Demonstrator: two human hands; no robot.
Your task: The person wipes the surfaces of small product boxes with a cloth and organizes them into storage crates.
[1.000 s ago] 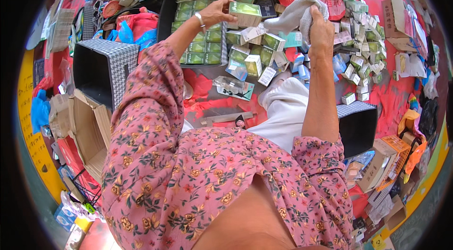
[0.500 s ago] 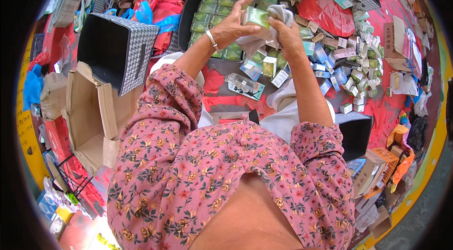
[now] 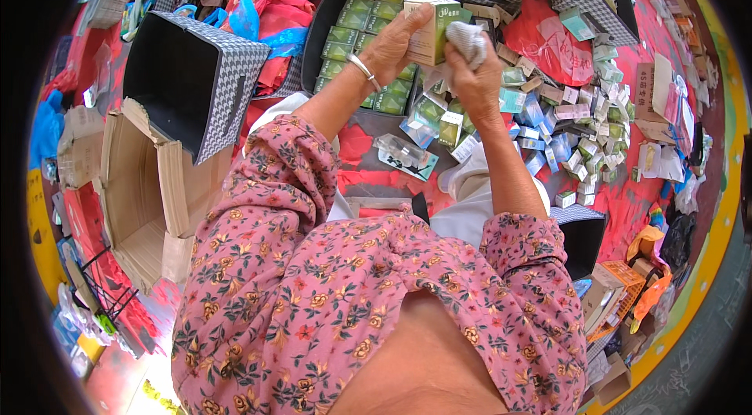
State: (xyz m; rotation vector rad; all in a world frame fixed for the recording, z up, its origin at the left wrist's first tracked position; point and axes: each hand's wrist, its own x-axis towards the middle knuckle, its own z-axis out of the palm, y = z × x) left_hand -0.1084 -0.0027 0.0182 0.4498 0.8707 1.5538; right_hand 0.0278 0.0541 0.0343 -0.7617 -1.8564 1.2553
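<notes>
My left hand (image 3: 394,47) is closed round a small green and cream carton (image 3: 427,37), held up over the right side of a black bin (image 3: 311,40). Rows of similar green cartons (image 3: 354,14) lie inside that bin. In my right hand (image 3: 476,76) is a bunched grey-white cloth (image 3: 468,43), close against the carton's right side. Below my right hand, a few loose green and white cartons (image 3: 450,129) lie on the floor. The carton's underside and part of the bin are hidden by my hands.
A heap of small cartons (image 3: 583,125) spreads at the right, beside a red plastic bag (image 3: 540,43). On the left stand a tipped houndstooth bin (image 3: 227,94) and an open cardboard box (image 3: 129,203). A clear blister pack (image 3: 405,155) lies before my knees.
The carton has been turned in my left hand, so a cream side and a green side now show upright. My right hand with the cloth has shifted slightly down.
</notes>
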